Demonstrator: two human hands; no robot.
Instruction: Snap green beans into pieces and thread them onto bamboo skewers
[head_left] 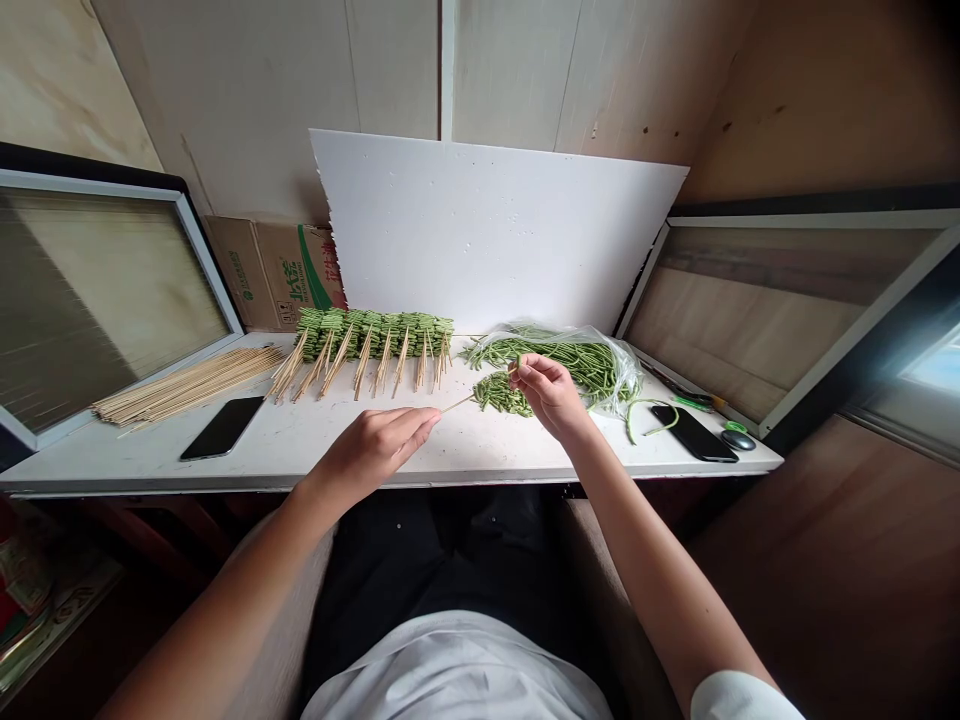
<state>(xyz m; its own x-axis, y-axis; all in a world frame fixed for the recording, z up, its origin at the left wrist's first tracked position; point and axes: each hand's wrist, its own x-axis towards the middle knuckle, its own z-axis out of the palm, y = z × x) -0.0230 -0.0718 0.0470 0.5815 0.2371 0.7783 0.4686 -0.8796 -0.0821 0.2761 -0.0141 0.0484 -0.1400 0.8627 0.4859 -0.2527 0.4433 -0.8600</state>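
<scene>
At centre frame, the right hand (551,395) clamps a bundle of long green beans (499,395) on a bamboo skewer (457,403); the left hand (367,452) sits closed at its end, grip unclear.

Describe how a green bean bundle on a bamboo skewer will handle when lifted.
The green beans on bamboo skewers probably feel light yet head-heavy, since the mass sits at one end. The thin bare sticks may flex or snap.

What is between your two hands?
In the head view, a wooden stick with a bunch of green beans on it lies between the left hand and the right hand.
</scene>
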